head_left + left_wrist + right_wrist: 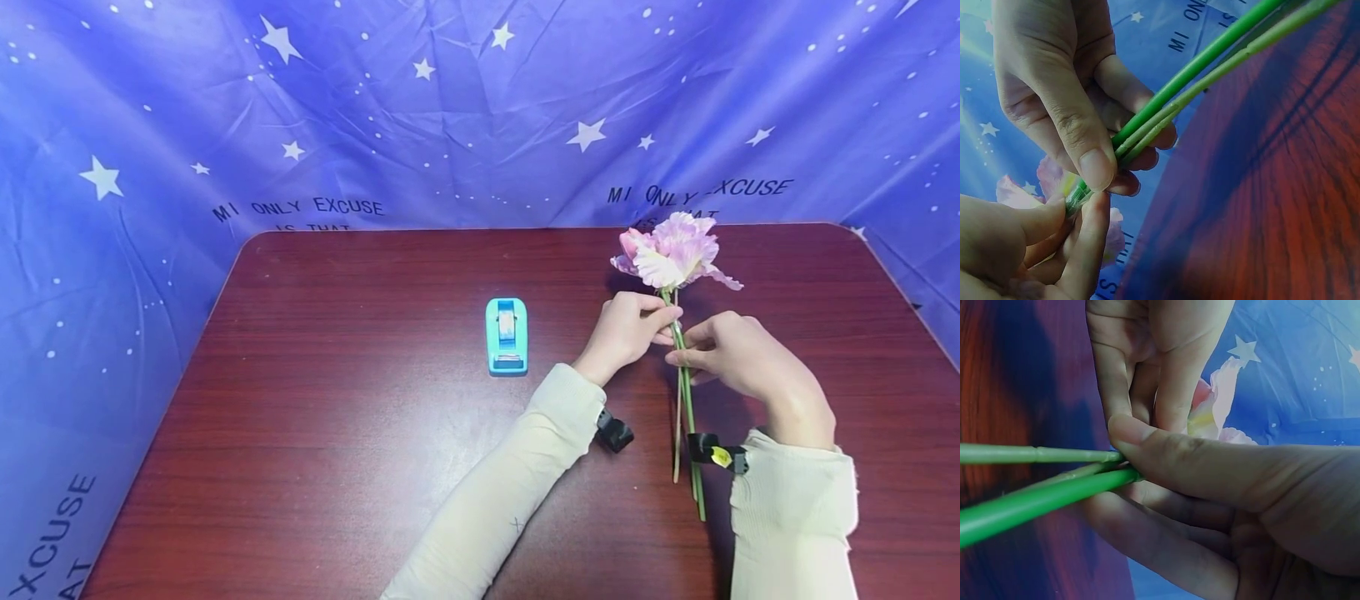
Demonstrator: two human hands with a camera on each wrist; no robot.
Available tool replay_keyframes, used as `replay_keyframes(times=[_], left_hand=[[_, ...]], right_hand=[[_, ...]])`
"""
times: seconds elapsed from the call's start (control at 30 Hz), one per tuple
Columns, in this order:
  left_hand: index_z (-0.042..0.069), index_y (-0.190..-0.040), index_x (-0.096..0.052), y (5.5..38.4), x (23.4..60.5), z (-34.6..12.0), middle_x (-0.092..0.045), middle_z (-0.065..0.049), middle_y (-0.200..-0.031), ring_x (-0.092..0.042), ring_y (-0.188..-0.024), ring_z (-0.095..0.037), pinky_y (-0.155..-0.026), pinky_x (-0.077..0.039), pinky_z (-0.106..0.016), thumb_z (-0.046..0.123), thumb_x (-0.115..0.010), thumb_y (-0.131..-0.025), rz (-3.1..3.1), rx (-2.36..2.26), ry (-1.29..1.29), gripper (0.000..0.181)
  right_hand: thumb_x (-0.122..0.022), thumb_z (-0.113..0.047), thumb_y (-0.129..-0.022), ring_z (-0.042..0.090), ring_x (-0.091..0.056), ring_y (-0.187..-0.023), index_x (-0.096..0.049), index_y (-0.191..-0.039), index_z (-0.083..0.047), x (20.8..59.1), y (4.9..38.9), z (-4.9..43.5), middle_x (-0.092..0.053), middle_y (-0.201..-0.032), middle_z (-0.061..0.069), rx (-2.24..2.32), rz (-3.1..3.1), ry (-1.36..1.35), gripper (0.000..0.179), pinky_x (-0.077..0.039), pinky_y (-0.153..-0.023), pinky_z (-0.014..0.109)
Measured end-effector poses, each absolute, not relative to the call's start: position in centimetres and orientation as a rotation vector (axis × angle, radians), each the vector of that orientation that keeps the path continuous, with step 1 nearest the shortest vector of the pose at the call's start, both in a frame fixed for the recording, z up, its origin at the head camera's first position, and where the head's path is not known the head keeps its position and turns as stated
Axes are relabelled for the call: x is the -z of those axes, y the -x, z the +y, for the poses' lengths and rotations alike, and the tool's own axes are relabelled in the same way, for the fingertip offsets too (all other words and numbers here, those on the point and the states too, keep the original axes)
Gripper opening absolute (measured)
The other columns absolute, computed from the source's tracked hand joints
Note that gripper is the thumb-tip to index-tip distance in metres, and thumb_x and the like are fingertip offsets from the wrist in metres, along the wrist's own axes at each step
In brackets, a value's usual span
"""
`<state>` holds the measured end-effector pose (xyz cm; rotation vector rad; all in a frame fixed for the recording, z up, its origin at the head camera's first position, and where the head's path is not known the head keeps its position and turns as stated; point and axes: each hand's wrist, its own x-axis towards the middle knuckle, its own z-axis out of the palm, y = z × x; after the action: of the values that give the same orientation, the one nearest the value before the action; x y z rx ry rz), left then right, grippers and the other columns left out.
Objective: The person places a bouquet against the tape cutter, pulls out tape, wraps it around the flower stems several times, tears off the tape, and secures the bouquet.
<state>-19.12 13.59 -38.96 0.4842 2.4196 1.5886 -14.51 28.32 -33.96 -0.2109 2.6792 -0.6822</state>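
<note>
A small bunch of artificial flowers [675, 250], pink and pale lilac with green stems [687, 408], is held up over the right side of the table. My left hand [632, 329] pinches the stems just under the blooms. Slightly lower, my right hand [738, 354] pinches the same stems between thumb and fingers. In the left wrist view a strip of clear tape [1079, 203] shows on the stems by the left fingertips. The right wrist view shows the stems [1047, 500] fanning out below the right thumb, with petals [1213, 403] behind the hands.
A turquoise tape dispenser [507, 337] with a roll in it stands left of the hands, near the middle of the dark red wooden table [337, 400]. Behind the table's far edge hangs a blue cloth [465, 117] with white stars and lettering.
</note>
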Motion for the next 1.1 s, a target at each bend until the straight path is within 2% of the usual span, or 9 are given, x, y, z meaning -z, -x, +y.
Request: replay_keyframes(times=[0.23,0.5,0.77,0.93,1.1], left_hand=[[0.012,-0.093,-0.079,19.2,39.7,13.7,-0.075,0.003,-0.072,-0.069,-0.064,0.004,-0.07,-0.04,-0.003,0.028,-0.063,-0.098,2.452,-1.536,-0.502,0.022],[0.015,-0.092,-0.08,19.3,40.5,14.0,-0.074,0.006,-0.069,-0.065,-0.06,0.008,-0.07,-0.039,-0.002,0.028,-0.068,-0.094,2.511,-1.512,-0.443,0.018],[0.017,-0.089,-0.081,19.3,40.9,14.3,-0.074,0.009,-0.069,-0.066,-0.067,0.007,-0.07,-0.04,-0.004,0.029,-0.07,-0.093,2.547,-1.473,-0.41,0.017],[0.018,-0.09,-0.081,19.3,41.1,14.5,-0.074,0.009,-0.068,-0.065,-0.061,0.008,-0.073,-0.04,-0.002,0.03,-0.069,-0.093,2.519,-1.474,-0.379,0.017],[0.017,-0.09,-0.081,19.3,41.2,14.6,-0.074,0.008,-0.068,-0.066,-0.06,0.007,-0.074,-0.04,-0.002,0.03,-0.068,-0.094,2.494,-1.489,-0.372,0.019]], right_hand=[[-0.069,-0.021,-0.092,0.019,-0.074,-0.069,-0.075,-0.095,0.001,34.5,14.7,28.3,-0.076,-0.082,0.01,0.705,2.644,0.202,0.023,-0.054,-0.081,0.053],[-0.069,-0.021,-0.093,0.018,-0.074,-0.066,-0.075,-0.088,0.0,34.9,14.7,28.4,-0.075,-0.074,0.008,0.695,2.629,0.194,0.022,-0.055,-0.077,0.048],[-0.07,-0.022,-0.092,0.021,-0.074,-0.068,-0.074,-0.09,0.002,35.1,14.8,28.4,-0.075,-0.074,0.01,0.683,2.609,0.158,0.024,-0.053,-0.081,0.054],[-0.069,-0.022,-0.093,0.02,-0.074,-0.067,-0.074,-0.087,0.0,35.3,14.9,28.5,-0.074,-0.073,0.007,0.673,2.598,0.157,0.023,-0.054,-0.074,0.047],[-0.069,-0.021,-0.093,0.021,-0.074,-0.068,-0.073,-0.091,0.004,35.4,15.0,28.6,-0.075,-0.079,0.012,0.724,2.571,0.111,0.026,-0.055,-0.079,0.05]])
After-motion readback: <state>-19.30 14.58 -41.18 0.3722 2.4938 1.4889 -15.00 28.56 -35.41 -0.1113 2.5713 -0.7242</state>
